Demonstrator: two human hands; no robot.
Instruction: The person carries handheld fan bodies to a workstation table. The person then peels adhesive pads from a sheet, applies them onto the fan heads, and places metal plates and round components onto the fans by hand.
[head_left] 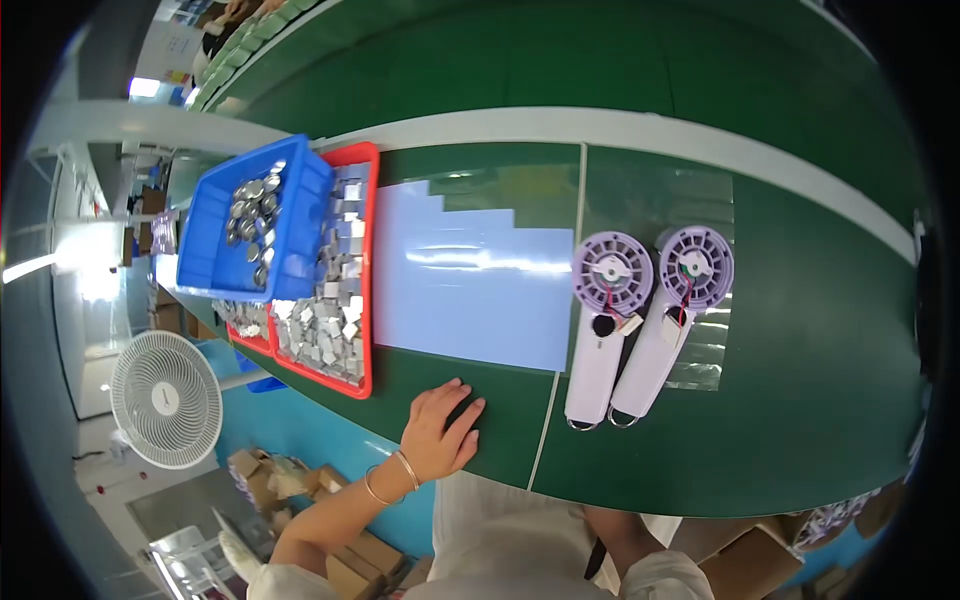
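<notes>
My left hand [440, 432] lies on the green table near its front edge, palm down with the fingers apart and nothing held. Just beyond it is a light blue sheet [470, 300] with a stepped far edge. Of my right arm [622, 535] only the forearm shows, running down at the table edge; the hand itself is hidden. Two lilac-and-white handheld fans, a left one [596, 365] and a right one [648, 362], lie side by side with their round heads away from me. Red wires and white connectors show at their necks.
On the left, a blue bin [225, 262] of round metal discs rests on a red tray [368, 300] holding many small silvery pieces. Clear film [715, 340] lies beneath the right fan. A white standing fan [166, 400] and cardboard boxes [370, 560] are beside the table.
</notes>
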